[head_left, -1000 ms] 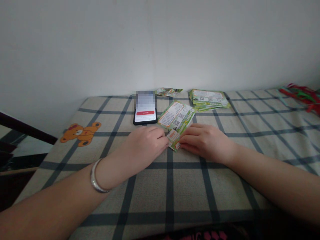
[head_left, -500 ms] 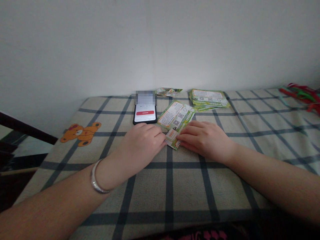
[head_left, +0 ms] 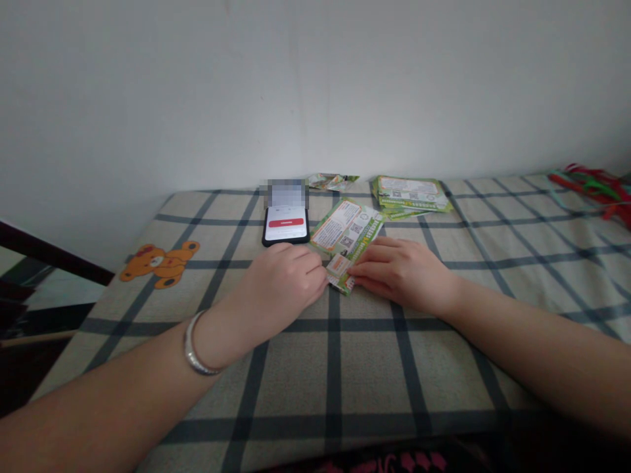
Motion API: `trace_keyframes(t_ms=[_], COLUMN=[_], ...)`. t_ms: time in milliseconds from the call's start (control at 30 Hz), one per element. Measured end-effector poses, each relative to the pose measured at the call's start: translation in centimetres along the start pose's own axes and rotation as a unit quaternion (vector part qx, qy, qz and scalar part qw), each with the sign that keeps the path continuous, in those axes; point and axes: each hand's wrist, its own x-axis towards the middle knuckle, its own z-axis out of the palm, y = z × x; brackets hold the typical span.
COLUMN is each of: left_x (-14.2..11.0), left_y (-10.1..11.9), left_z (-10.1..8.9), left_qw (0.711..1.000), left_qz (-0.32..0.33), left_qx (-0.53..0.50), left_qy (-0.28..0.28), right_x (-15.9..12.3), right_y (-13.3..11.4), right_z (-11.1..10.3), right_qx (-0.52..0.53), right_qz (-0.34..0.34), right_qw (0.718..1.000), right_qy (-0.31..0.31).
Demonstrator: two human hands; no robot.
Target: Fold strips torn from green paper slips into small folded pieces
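A green and white printed leaflet (head_left: 345, 230) lies at a slant on the checked tablecloth, its near corner folded over. My left hand (head_left: 290, 279) pinches the left side of that fold, fingers closed and thumb hidden. From the right, my right hand (head_left: 401, 270) presses its fingertips together on the fold's other side. Just beyond my left knuckles is a phone (head_left: 286, 226) with a lit screen and a red button; its top part is blurred out.
A stack of similar leaflets (head_left: 413, 192) sits by the wall at the back. Left of it lies a folded piece of printed paper (head_left: 331, 180). Red and green strips (head_left: 596, 190) are heaped at far right. An orange bear picture (head_left: 160, 264) is on the checked tablecloth (head_left: 365, 374).
Almost nothing differs. My left wrist and its bracelet have shifted slightly to the right; both hands stay on the leaflet's folded corner.
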Motion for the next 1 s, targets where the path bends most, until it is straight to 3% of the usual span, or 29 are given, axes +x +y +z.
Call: trace_keyframes(t_ms=[500,833,1000], left_x=[0.4,0.7,0.7], left_y=[0.2,1.0,1.0], left_z=[-0.1,-0.7,-0.6], left_qw=[1.000,1.000,0.999], left_qz=[-0.008,-0.021,-0.025], left_qx=[0.006,0.012,0.012], left_qy=[0.008,0.015,0.022], right_x=[0.6,0.8,0.8], right_y=[-1.1,-1.0,-1.3], right_z=[-0.6,0.3,0.2], right_qx=[-0.138,-0.032,-0.004], right_qz=[-0.068,0.040,0.052], right_qw=[0.988,0.999,0.999], right_qy=[0.016,0.009,0.011])
